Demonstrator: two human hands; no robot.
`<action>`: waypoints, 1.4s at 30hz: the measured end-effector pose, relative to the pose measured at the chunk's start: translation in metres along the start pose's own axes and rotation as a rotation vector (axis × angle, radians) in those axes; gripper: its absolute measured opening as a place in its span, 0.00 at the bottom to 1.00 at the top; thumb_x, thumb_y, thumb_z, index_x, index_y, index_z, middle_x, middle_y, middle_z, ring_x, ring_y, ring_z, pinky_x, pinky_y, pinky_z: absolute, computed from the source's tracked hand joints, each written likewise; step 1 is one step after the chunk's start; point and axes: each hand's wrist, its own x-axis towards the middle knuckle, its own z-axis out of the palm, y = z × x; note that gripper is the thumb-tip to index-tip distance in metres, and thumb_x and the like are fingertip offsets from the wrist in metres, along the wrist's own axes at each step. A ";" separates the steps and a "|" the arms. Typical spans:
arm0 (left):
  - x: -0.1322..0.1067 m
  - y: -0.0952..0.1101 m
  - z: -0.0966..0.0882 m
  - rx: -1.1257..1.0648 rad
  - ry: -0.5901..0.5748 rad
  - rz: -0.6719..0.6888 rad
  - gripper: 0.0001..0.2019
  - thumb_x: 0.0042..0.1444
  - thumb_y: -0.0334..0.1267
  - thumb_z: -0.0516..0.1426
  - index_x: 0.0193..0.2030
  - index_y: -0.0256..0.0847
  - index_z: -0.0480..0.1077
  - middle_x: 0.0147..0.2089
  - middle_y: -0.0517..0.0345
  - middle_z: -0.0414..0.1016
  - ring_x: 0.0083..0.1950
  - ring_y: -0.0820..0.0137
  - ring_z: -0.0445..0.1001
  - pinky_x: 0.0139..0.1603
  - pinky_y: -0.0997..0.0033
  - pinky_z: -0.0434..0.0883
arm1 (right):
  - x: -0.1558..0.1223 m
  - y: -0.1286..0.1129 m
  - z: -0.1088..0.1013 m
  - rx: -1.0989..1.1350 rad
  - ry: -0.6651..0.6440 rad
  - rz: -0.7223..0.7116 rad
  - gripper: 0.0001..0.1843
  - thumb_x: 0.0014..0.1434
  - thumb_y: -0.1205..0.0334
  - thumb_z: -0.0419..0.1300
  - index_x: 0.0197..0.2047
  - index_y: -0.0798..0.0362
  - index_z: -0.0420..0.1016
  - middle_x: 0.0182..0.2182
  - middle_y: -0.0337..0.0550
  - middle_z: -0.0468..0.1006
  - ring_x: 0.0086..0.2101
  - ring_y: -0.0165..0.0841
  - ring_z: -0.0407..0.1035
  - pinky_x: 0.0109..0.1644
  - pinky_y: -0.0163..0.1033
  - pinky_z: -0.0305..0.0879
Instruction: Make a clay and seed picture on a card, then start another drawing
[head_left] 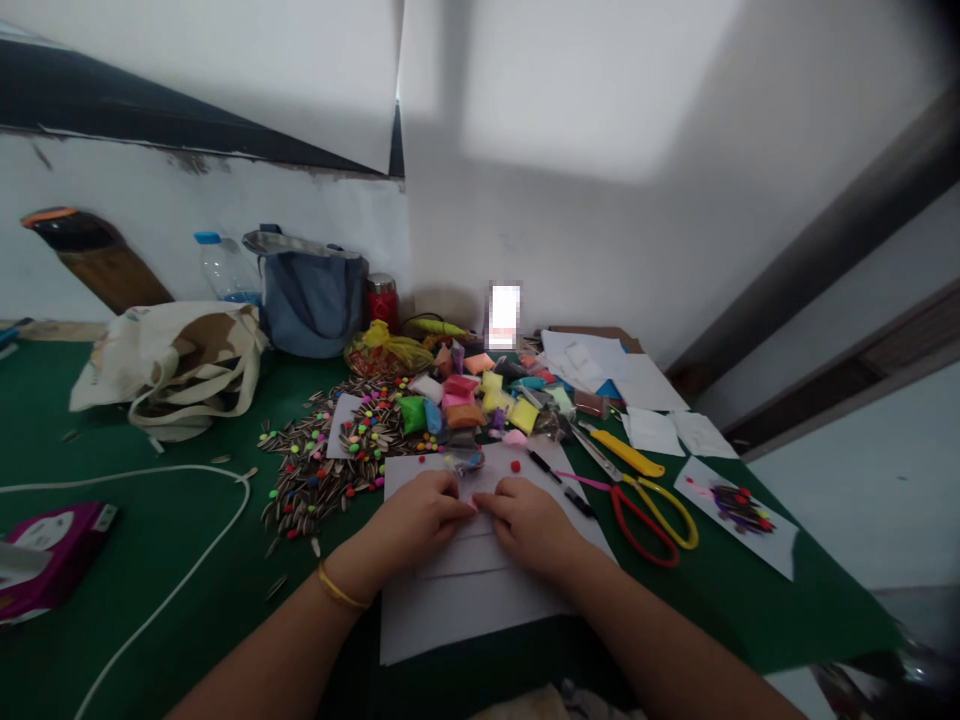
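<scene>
My left hand (421,520) and my right hand (531,522) meet fingertip to fingertip over white paper (480,610). Both have their fingers curled together and closed. A tiny pink spot shows between the fingertips; what it is, and whether either hand pinches it, is too small to make out. Just beyond my left hand lies a small clear packet (466,460). A red ball (515,466) rests on the paper past my right hand. Beside that hand are a black pen (544,466) and its dark cap (578,502).
Scissors (637,510) and a yellow cutter (628,453) lie right, near a card with seeds (739,505). Sunflower seeds (311,490) with coloured balls spread left. Colourful packets (465,413), a phone (504,316) and bags (315,300) stand behind. A white cable (184,590) crosses the left.
</scene>
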 end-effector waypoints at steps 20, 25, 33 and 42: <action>0.002 0.001 0.009 0.022 0.052 -0.063 0.11 0.63 0.34 0.53 0.48 0.44 0.75 0.41 0.54 0.71 0.42 0.66 0.68 0.42 0.67 0.64 | 0.001 0.003 0.002 0.026 0.029 0.013 0.20 0.61 0.69 0.54 0.54 0.51 0.76 0.37 0.45 0.73 0.39 0.35 0.67 0.44 0.38 0.62; 0.002 0.004 0.008 0.025 0.052 -0.082 0.13 0.62 0.32 0.53 0.51 0.45 0.73 0.42 0.53 0.70 0.43 0.65 0.68 0.44 0.66 0.64 | 0.000 0.005 -0.001 0.107 0.071 0.014 0.20 0.59 0.72 0.54 0.53 0.52 0.76 0.37 0.44 0.74 0.40 0.34 0.68 0.46 0.37 0.63; 0.003 0.003 0.010 0.028 0.029 -0.079 0.13 0.63 0.34 0.53 0.50 0.47 0.75 0.41 0.53 0.70 0.43 0.65 0.68 0.43 0.66 0.64 | 0.000 0.004 0.002 0.060 0.039 -0.007 0.19 0.58 0.71 0.55 0.49 0.50 0.78 0.37 0.44 0.73 0.39 0.33 0.67 0.44 0.37 0.62; 0.003 0.001 0.008 -0.037 0.034 -0.131 0.12 0.61 0.30 0.53 0.48 0.42 0.74 0.44 0.52 0.73 0.47 0.64 0.70 0.49 0.64 0.66 | -0.001 0.001 0.000 0.013 0.025 -0.040 0.19 0.61 0.68 0.55 0.53 0.47 0.77 0.37 0.44 0.74 0.38 0.34 0.67 0.43 0.37 0.62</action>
